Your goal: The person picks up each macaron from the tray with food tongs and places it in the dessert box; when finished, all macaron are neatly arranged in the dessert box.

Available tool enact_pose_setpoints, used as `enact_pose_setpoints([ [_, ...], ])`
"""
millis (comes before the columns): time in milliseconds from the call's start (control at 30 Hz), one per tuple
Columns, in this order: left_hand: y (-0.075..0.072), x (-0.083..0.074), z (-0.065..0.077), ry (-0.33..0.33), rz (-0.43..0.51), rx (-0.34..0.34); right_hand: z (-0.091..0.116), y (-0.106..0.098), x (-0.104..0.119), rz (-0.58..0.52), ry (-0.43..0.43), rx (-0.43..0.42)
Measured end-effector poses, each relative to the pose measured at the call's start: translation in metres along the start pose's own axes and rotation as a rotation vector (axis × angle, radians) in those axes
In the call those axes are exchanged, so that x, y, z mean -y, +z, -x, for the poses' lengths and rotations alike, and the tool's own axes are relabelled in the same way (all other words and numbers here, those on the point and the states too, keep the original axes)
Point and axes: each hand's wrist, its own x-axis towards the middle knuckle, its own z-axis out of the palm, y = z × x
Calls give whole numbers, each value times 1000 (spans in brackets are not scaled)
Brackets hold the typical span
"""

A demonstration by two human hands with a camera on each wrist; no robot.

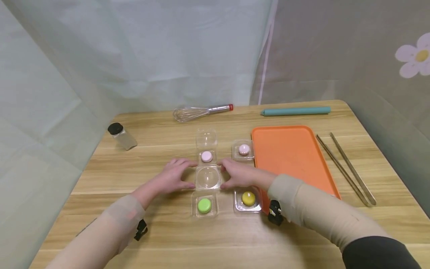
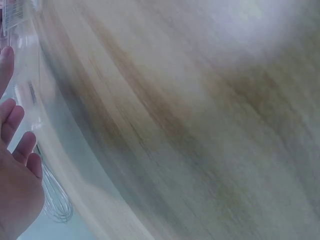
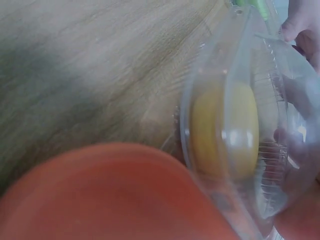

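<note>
In the head view a clear plastic box holding a green macaron (image 1: 204,206) lies with its domed lid (image 1: 208,177) folded back, away from me. My left hand (image 1: 171,175) is at the lid's left side, thumb and forefinger spread toward its edge. Opposite it, my right hand (image 1: 236,173) has thumb and forefinger at the right edge. Just beyond is a second opened box with a pink macaron (image 1: 206,156), its lid (image 1: 206,138) also laid back. Under my right forearm, a yellow macaron (image 3: 225,130) sits in a lidded clear box (image 1: 236,209).
Another boxed pink macaron (image 1: 244,150) stands beside an orange tray (image 1: 282,149). Metal tongs (image 1: 349,168) lie right of the tray. Along the back are a whisk (image 1: 198,113) and a teal rod (image 1: 295,111). A black-capped jar (image 1: 122,136) lies tilted at the left.
</note>
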Motion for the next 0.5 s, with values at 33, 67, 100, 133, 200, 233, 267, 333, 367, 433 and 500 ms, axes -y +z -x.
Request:
enact_pose_setpoints([
  [33,0,0,0,-1,0,0,0,0,0,-3,2,-4],
  [67,0,-1,0,-3,2,-1,0,0,0,-8,2,-9],
  [100,-1,-2,0,-2,6,-4,0,0,1,-11,1,-13],
  [133,-2,-2,0,0,9,-9,0,0,1,-16,-1,-19],
  [200,-3,-4,1,2,11,-20,-1,0,0,-23,-6,-34],
  [233,-4,-4,1,1,10,-26,-1,-1,0,-23,-6,-41],
  [267,-6,-5,1,0,14,-32,-1,-1,1,-34,-6,-47],
  [333,-8,-7,2,-2,17,-41,0,-3,1,-61,-5,-60],
  [367,-9,-8,2,-6,20,-42,0,-4,2,-79,-4,-66],
  [433,-11,-10,2,-14,32,-44,2,-7,3,-115,-1,-77],
  [500,-12,-12,2,-21,47,-49,4,-10,5,-151,-4,-89],
])
